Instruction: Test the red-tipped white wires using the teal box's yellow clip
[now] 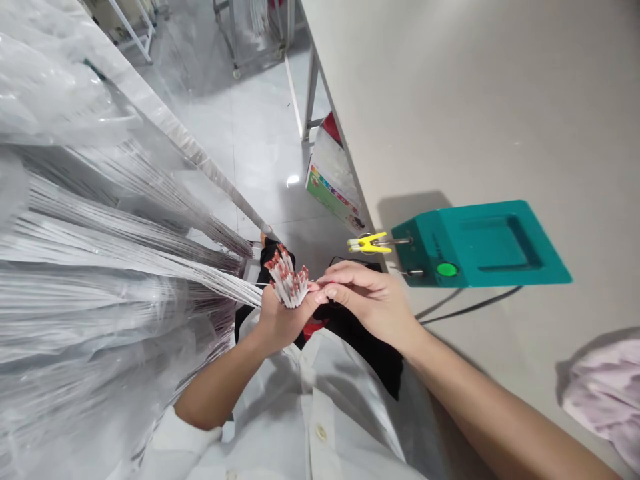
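My left hand (280, 320) is closed around a bundle of thin white wires (291, 288). Their reddish-brown ends stick up above the fist, and the long lengths trail off to the left. Just right of the bundle, my right hand (367, 293) is closed in a pinch, its fingertips meeting my left thumb. Whatever lies between those fingertips is too small and hidden to make out. Beyond the right hand, on the table, sits a teal metal device (500, 243) with a green button (447, 269). A yellow clip (369, 243) is fixed to a metal prong at its near end.
Many long white wires (100, 233) hang on the left, partly under clear plastic sheeting (50, 87), beside a wrapped rail (195, 150). The beige table (475, 100) fills the right, with pinkish cloth (607, 387) on it. A printed box (333, 180) stands below the table edge.
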Motion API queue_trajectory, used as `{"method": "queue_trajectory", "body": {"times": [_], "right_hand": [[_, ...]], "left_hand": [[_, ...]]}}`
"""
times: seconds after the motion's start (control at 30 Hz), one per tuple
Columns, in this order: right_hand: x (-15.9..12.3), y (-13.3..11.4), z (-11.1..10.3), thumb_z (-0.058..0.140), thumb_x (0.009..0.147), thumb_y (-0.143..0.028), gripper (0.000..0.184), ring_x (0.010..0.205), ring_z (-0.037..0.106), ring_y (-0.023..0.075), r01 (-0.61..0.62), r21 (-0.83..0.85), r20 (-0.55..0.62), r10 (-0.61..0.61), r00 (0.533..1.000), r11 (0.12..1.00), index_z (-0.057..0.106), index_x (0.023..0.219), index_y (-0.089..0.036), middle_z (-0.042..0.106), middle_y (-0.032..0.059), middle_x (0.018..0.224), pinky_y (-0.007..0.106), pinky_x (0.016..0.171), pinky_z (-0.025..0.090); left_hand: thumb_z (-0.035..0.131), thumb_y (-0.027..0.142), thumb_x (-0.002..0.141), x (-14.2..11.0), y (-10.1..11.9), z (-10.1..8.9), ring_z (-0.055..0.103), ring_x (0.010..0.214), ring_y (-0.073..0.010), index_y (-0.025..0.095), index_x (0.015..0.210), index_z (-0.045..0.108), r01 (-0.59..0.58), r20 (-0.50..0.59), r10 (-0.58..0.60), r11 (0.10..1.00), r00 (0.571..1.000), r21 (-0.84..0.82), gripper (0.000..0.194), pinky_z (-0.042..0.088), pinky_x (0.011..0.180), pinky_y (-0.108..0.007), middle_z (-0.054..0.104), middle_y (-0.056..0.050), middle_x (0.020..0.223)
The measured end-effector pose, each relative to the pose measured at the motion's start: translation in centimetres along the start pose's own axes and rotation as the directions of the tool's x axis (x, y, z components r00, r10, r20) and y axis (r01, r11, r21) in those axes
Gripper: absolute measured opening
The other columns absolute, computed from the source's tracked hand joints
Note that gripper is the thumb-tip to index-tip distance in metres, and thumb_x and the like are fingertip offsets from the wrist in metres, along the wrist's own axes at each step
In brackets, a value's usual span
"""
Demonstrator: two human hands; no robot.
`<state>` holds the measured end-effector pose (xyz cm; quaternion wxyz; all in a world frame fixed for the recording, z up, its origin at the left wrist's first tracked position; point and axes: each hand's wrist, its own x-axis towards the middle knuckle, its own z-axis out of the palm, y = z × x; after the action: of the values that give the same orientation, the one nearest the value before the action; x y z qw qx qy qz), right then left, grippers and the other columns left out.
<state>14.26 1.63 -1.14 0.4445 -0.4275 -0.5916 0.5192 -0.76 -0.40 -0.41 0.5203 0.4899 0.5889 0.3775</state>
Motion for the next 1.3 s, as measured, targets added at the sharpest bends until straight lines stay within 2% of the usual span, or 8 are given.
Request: {"method": "queue_trajectory", "body": {"times": [0.13,0.33,0.53,0.73,0.83,1.03,1.2,1.3], "right_hand": [[-0.2,0.1,0.1,0.057,0.082,-0.022,0.012,0.062,0.061,0.0123,0.188,-0.330,-0.054,-0.217,0.975,0.925,0.067,0.076,-0.019,0.065,0.0039,0.071,0.023,0.055,0.050],[-0.6,1.2,0.4,0.053,0.083,-0.018,0.013,0.062,0.060,0.0140,0.373,-0.771,0.067,-0.518,0.853,0.515,0.063,0.076,-0.014,0.066,0.0078,0.071,0.024,0.056,0.047],[-0.7,0.6,-0.4,0.043,0.087,-0.018,0.022,0.064,0.058,0.0128,0.329,-0.642,0.150,-0.307,0.940,0.692,0.059,0.072,-0.017,0.063,0.0055,0.072,0.023,0.058,0.046],[-0.5,-0.6,-0.8,0.050,0.085,-0.022,0.012,0.069,0.059,0.0133,0.160,-0.392,-0.018,-0.182,0.983,0.906,0.060,0.085,-0.018,0.062,0.0045,0.077,0.026,0.064,0.049],[-0.1,-0.8,-0.9,0.050,0.084,-0.018,0.012,0.067,0.059,0.0120,0.211,-0.418,0.052,-0.209,0.977,0.883,0.061,0.085,-0.018,0.062,0.0038,0.076,0.023,0.061,0.048],[0.3,-1.5,-1.7,0.044,0.081,-0.012,0.017,0.067,0.057,0.0136,0.418,-0.662,0.263,-0.329,0.907,0.622,0.061,0.085,-0.015,0.061,0.0067,0.078,0.024,0.058,0.045],[1.3,-2.4,-1.7,0.046,0.076,-0.018,0.015,0.054,0.048,0.0106,0.004,-0.396,0.145,0.059,0.988,0.918,0.057,0.066,-0.016,0.054,0.0005,0.061,0.023,0.051,0.039],[1.8,-2.4,-1.8,0.056,0.066,-0.021,0.006,0.039,0.035,0.0055,-0.519,0.121,0.257,0.478,0.840,0.846,0.055,0.063,-0.016,0.050,-0.0049,0.050,0.020,0.039,0.028]], "left_hand": [[0.063,0.029,0.071,0.2,0.0,-0.2,0.046,0.046,-0.0078,0.015,0.069,0.065,0.035,0.047,-0.035,0.999,0.998,-0.005,0.014,0.041,0.049,-0.021,0.053,0.003,0.052],[0.058,0.025,0.074,0.1,0.3,0.7,0.045,0.049,-0.0082,0.015,0.070,0.067,0.018,-0.021,-0.018,1.000,1.000,0.006,0.014,0.040,0.050,-0.021,0.052,0.003,0.053],[0.057,0.027,0.075,-0.1,0.2,0.5,0.045,0.046,-0.0076,0.014,0.069,0.065,0.014,-0.094,-0.018,0.999,0.995,-0.045,0.016,0.041,0.049,-0.020,0.056,0.002,0.054],[0.059,0.027,0.074,0.0,0.4,0.4,0.054,0.053,-0.0109,0.014,0.074,0.066,0.019,-0.052,-0.020,1.000,0.998,-0.005,0.014,0.046,0.053,-0.022,0.062,-0.002,0.060],[0.061,0.026,0.073,0.0,0.4,0.7,0.057,0.055,-0.0117,0.014,0.081,0.064,0.011,-0.043,-0.011,1.000,0.999,0.009,0.015,0.047,0.056,-0.023,0.062,-0.001,0.061],[0.063,0.025,0.070,0.3,-0.1,0.9,0.058,0.055,-0.0108,0.017,0.090,0.057,0.014,-0.057,-0.016,0.999,0.998,-0.035,0.022,0.048,0.056,-0.023,0.066,-0.002,0.076],[0.061,0.024,0.070,0.4,0.1,1.2,0.063,0.061,-0.0142,0.018,0.087,0.059,-0.007,-0.103,0.005,1.000,0.995,-0.018,0.018,0.050,0.057,-0.024,0.067,-0.002,0.075],[0.060,0.020,0.069,0.3,0.7,1.5,0.065,0.065,-0.0159,0.018,0.085,0.061,-0.071,-0.142,0.074,0.997,0.987,0.025,0.016,0.052,0.064,-0.026,0.068,-0.002,0.072]]}}
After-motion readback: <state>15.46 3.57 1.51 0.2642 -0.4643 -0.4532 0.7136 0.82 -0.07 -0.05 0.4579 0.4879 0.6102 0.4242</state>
